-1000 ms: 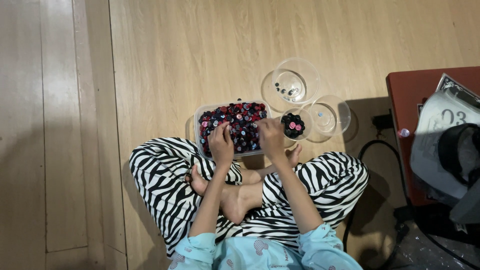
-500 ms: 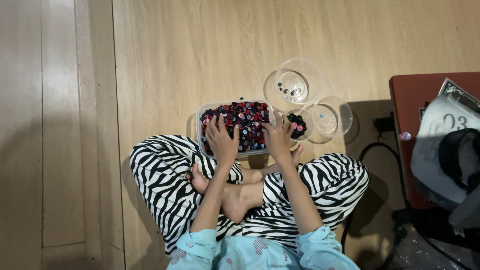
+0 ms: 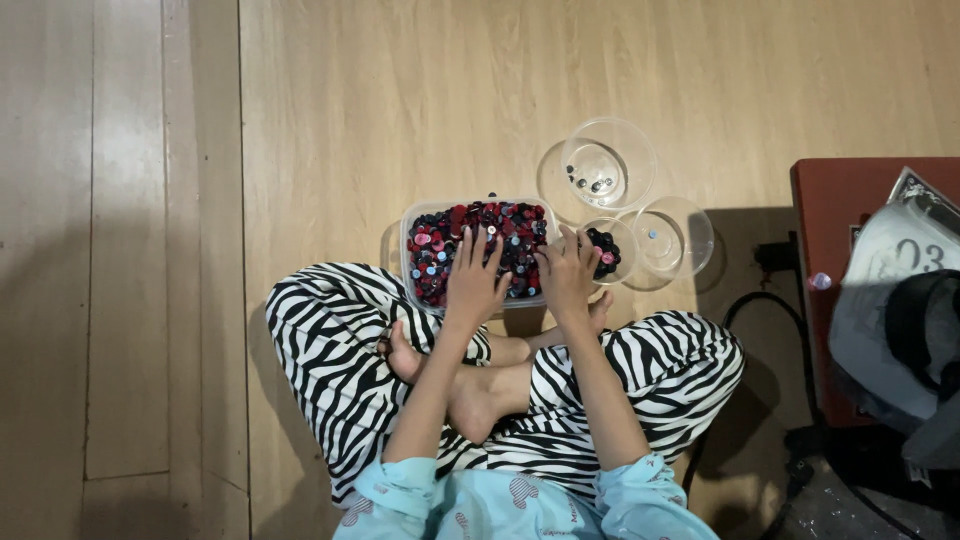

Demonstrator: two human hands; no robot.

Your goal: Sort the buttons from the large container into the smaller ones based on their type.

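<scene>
The person sits cross-legged on the wooden floor (image 3: 400, 100), in zebra-striped trousers (image 3: 330, 340) and a light blue top (image 3: 500, 500). In front of the knees stands a clear tub (image 3: 408, 240) full of buttons (image 3: 505, 225), mostly red, black and pink. The left hand (image 3: 475, 280) lies flat on the buttons with the fingers spread; it is open and I cannot see that it holds anything. The right hand (image 3: 568, 275) is at the right end of the tub, fingers also spread and open; if a button is under the fingertips, I cannot tell.

Just right of the tub are three clear round bowls, close together. The small bowl (image 3: 622, 235) beside the right hand has dark buttons inside. The far bowl (image 3: 608, 165) holds only a few small dark pieces. The right bowl (image 3: 675, 238) has perhaps one tiny piece. The hands cover the near part of the tub.

At the right edge is a dark red table (image 3: 830, 200) with a grey bag (image 3: 910, 300), and a black cable (image 3: 745, 310) runs on the floor near the knee.
</scene>
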